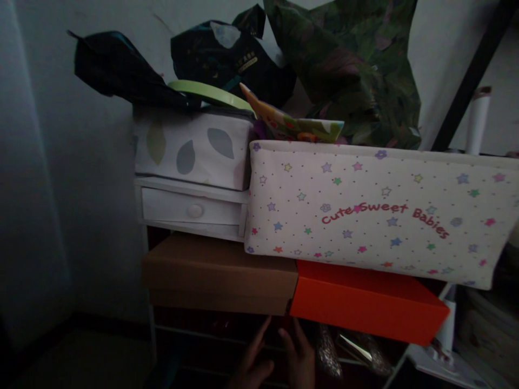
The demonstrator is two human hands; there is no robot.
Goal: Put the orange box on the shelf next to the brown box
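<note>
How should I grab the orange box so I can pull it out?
Grip the orange box by its near right corner, which sticks out free, coming from the front. The starry fabric bin rests on its top, and the brown box blocks its left end.

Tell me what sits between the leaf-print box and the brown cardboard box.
In the head view, a small white drawer unit with a round knob sits between them: the leaf-print box rests on top of it, and the brown cardboard box lies beneath.
</note>
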